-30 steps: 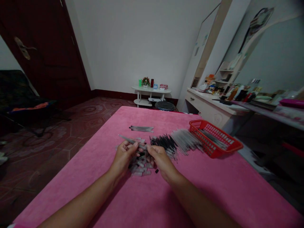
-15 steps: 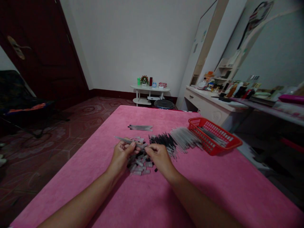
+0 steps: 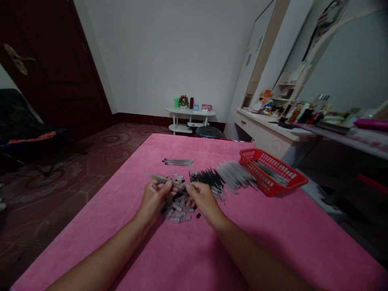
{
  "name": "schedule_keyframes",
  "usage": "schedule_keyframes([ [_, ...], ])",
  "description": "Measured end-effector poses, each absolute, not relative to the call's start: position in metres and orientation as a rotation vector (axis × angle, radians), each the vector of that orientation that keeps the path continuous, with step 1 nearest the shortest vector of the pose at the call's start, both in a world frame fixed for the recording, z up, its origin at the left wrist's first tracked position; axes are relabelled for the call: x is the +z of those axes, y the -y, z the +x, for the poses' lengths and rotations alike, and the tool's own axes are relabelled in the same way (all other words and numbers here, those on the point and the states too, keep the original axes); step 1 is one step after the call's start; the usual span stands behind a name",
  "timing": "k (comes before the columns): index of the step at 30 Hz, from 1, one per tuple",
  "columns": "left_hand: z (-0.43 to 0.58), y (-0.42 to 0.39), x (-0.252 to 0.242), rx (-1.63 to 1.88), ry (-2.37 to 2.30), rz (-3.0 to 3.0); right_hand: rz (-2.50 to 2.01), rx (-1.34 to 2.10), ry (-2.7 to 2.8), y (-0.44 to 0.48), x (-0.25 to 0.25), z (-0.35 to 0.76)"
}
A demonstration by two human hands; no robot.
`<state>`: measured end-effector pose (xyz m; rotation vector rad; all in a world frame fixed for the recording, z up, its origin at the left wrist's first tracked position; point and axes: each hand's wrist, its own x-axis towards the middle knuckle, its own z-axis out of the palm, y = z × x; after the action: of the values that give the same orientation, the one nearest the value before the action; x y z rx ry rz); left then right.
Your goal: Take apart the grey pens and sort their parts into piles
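My left hand (image 3: 155, 197) pinches a slim grey translucent pen barrel (image 3: 154, 176) between thumb and fingers, its pointed end sticking out to the left. At the barrel's right end, my right hand (image 3: 203, 199) has thumb and forefinger pressed together; whatever small part lies between them is hidden. Beneath both hands lies a heap of short translucent pen caps (image 3: 177, 216) mixed with small black pieces. Just right of the right hand are a bundle of thin black-ended pen refills (image 3: 209, 178) and a stack of clear pen tubes (image 3: 233, 174). Several pens (image 3: 178, 162) lie in a row beyond the hands.
A red plastic basket (image 3: 274, 192) with more slim sticks stands at the right of the pink-covered table (image 3: 127, 186). A dresser (image 3: 266, 131) with bottles is farther right. A white stand (image 3: 190, 111) is by the wall, and a folding chair (image 3: 27, 129) at left.
The hands keep nearly the same hold on the pen barrel, with the right fingers shifting slightly at its end. The whole view has moved a little.
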<state>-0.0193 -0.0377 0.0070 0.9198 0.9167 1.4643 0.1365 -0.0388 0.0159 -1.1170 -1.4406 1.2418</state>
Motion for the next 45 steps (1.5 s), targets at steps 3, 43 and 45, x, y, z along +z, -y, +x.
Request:
schedule_keyframes([
  [3, -0.0202, 0.0378, 0.0065, 1.442, -0.937, 0.947, -1.123, 1.214, 1.442, 0.039, 0.0173, 0.1366],
  [43, -0.0172, 0.0375, 0.0066, 1.477, -0.924, 0.849, -1.215, 1.001, 1.695, 0.0417, 0.0142, 0.1396],
  [45, -0.0171, 0.0378, 0.0061, 1.458, -0.917, 0.875, -1.225, 1.257, 1.621, 0.0401, 0.0137, 0.1401],
])
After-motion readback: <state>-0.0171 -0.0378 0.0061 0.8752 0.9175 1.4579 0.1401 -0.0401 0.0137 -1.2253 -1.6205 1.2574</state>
